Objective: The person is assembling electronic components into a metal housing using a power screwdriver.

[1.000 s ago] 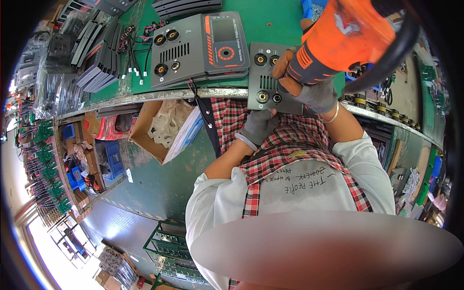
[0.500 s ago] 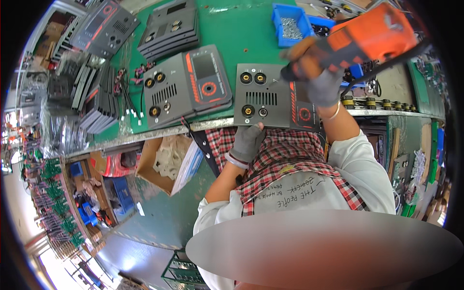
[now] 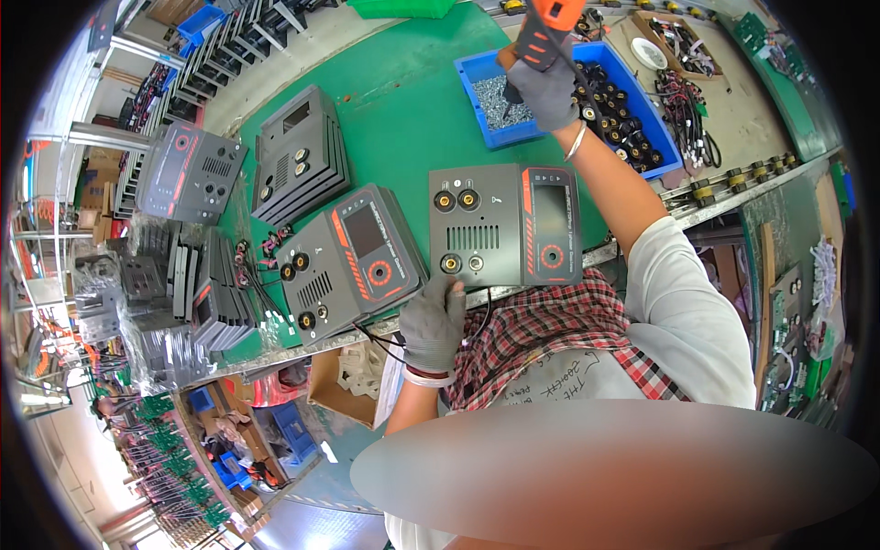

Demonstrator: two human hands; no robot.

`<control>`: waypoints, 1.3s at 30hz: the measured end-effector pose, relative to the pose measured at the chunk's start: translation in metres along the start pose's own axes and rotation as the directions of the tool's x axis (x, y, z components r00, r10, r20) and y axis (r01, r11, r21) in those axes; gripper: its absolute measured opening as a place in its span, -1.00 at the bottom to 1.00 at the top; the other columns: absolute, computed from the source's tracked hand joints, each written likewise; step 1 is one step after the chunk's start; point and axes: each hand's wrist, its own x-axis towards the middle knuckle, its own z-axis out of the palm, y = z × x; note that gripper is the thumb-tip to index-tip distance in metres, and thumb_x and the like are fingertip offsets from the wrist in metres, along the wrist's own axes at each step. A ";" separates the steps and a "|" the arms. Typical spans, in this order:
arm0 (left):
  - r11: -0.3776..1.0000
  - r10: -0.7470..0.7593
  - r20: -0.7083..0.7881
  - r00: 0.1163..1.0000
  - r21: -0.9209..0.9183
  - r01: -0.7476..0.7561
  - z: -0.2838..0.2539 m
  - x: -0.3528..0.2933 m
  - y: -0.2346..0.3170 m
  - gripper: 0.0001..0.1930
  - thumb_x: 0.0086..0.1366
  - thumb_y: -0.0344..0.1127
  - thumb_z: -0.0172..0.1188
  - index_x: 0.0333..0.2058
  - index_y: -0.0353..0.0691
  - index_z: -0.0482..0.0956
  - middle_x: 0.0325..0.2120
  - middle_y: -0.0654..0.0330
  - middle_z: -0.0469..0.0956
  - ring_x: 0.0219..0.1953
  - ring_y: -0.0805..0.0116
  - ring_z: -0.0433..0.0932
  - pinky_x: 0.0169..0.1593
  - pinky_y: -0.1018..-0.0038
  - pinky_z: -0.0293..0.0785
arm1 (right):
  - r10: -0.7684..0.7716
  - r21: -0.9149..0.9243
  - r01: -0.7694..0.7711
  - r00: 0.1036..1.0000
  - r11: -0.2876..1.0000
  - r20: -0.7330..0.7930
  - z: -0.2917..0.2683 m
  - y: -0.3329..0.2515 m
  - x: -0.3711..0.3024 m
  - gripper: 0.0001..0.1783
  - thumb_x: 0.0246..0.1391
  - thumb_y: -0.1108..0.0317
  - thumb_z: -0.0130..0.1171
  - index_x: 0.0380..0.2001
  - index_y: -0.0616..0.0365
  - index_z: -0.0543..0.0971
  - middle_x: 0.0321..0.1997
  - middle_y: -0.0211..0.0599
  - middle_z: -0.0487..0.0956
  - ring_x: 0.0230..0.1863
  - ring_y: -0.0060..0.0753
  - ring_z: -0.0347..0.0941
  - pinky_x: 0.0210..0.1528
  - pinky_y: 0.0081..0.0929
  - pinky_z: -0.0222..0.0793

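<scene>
Orange drill (image 3: 553, 18) in curled right hand (image 3: 548, 93)

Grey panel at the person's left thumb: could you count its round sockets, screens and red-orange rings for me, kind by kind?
Brass-centred black sockets: 3
Smaller silvery socket: 1
Dark screen: 1
Red-orange ring: 1
Total on the grey panel: 6
</scene>
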 end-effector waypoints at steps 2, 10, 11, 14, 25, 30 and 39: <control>0.996 0.081 -0.027 0.996 -0.033 -0.082 -0.010 0.024 0.012 -0.86 0.13 -0.24 0.06 -0.41 -0.16 0.47 -0.62 0.06 0.44 -0.56 0.04 0.44 -0.48 0.29 0.36 | -0.120 -0.125 0.117 0.993 0.985 -0.018 0.003 0.005 -0.001 -0.80 -0.31 0.41 0.22 -0.58 0.07 0.37 -0.61 -0.40 0.32 -0.54 -0.33 0.27 -0.47 -0.40 0.24; 0.895 0.389 0.012 0.921 0.231 -0.382 0.044 0.188 0.060 -0.81 0.09 -0.17 0.07 -0.47 -0.16 0.44 -0.52 0.10 0.47 -0.48 0.12 0.49 -0.43 0.28 0.42 | 0.014 0.076 -0.008 0.997 0.997 -0.078 -0.032 -0.020 0.019 -0.92 -0.23 0.53 0.03 -0.62 0.26 0.52 -0.63 -0.43 0.45 -0.59 -0.66 0.32 -0.54 -0.69 0.22; 0.878 0.427 -0.014 0.904 0.244 -0.411 0.056 0.205 0.066 -0.81 0.09 -0.17 0.07 -0.47 -0.16 0.44 -0.52 0.10 0.47 -0.48 0.12 0.49 -0.43 0.28 0.42 | 0.165 0.222 -0.145 0.983 0.964 -0.076 -0.039 -0.024 0.019 -0.93 -0.24 0.54 0.04 -0.60 0.25 0.52 -0.61 -0.42 0.45 -0.60 -0.62 0.32 -0.53 -0.66 0.24; 0.869 0.300 0.172 0.938 0.357 -0.343 0.087 0.243 0.076 -0.83 0.08 -0.22 0.04 -0.46 -0.17 0.47 -0.50 0.04 0.50 -0.44 0.08 0.50 -0.38 0.24 0.42 | 0.259 0.225 -0.222 0.954 0.949 -0.149 -0.051 -0.021 0.023 -0.94 -0.29 0.47 0.18 -0.66 0.20 0.50 -0.70 -0.45 0.42 -0.68 -0.65 0.29 -0.63 -0.62 0.21; 0.803 0.401 0.290 0.869 0.346 -0.486 0.108 0.271 0.096 -0.76 0.08 -0.16 0.01 -0.46 -0.22 0.49 -0.50 -0.01 0.50 -0.40 -0.01 0.47 -0.31 0.18 0.37 | 0.128 -0.098 -0.151 0.970 0.984 -0.205 -0.080 -0.006 0.024 -0.59 -0.26 0.39 0.13 -0.24 0.12 0.32 -0.33 -0.30 0.41 -0.27 -0.36 0.32 -0.13 -0.45 0.26; 0.800 0.333 0.269 0.904 0.427 -0.422 0.109 0.271 0.098 -0.76 0.07 -0.14 0.03 -0.43 -0.19 0.50 -0.47 0.02 0.51 -0.38 0.03 0.48 -0.30 0.19 0.38 | 0.212 0.103 -0.194 0.955 0.975 -0.205 -0.099 -0.025 0.028 -0.67 -0.27 0.37 0.13 -0.33 0.09 0.35 -0.43 -0.30 0.41 -0.23 -0.27 0.28 -0.05 -0.35 0.16; 0.778 0.464 0.135 0.875 0.410 -0.476 0.102 0.257 0.090 -0.79 0.07 -0.19 0.05 -0.49 -0.20 0.51 -0.50 0.00 0.51 -0.42 0.05 0.49 -0.33 0.22 0.39 | 0.257 0.214 -0.227 0.959 0.950 -0.123 -0.114 -0.056 0.028 -0.71 -0.29 0.39 0.13 -0.39 0.10 0.36 -0.53 -0.38 0.41 -0.35 -0.31 0.30 -0.12 -0.36 0.18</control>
